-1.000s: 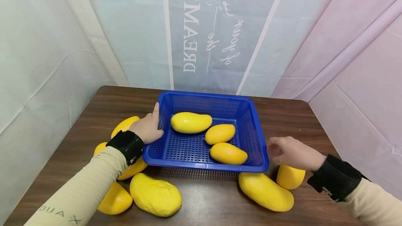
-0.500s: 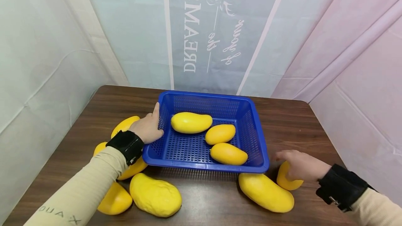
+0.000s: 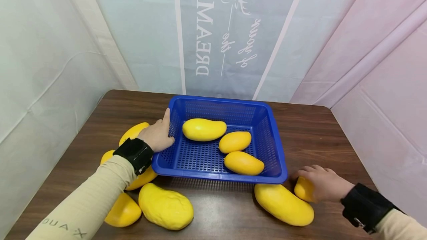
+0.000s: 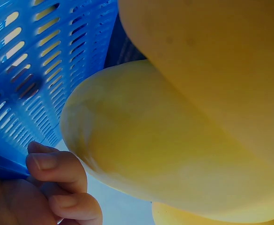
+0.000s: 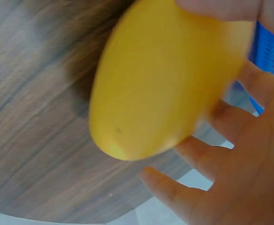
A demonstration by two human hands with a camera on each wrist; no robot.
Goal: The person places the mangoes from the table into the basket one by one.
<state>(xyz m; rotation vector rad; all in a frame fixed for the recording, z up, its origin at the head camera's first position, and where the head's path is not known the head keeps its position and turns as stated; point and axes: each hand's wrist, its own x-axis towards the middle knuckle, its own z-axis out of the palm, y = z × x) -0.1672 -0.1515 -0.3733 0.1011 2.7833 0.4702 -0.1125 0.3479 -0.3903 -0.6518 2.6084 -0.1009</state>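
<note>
A blue plastic basket (image 3: 220,176) stands mid-table with three yellow mangoes inside, the largest mango (image 3: 204,129) toward the back. My left hand (image 3: 156,136) holds the basket's left rim, thumb over the inside and index finger stretched along the edge; in the left wrist view its other fingers (image 4: 64,171) curl outside the slotted wall. To the right of the basket, my right hand (image 3: 323,183) grips a small mango (image 3: 303,189). The right wrist view shows this mango (image 5: 151,89) between thumb and spread fingers, close over the wood.
A long mango (image 3: 284,205) lies by the basket's front right corner. A lumpy yellow mango (image 3: 165,206) is at the front left, beside another mango (image 3: 123,211). More mangoes lie partly hidden under the left arm. Curtains enclose the wooden table (image 3: 220,210).
My right hand has moved down and to the right from beside the basket onto the small mango and closed round it. The left hand stays on the rim.
</note>
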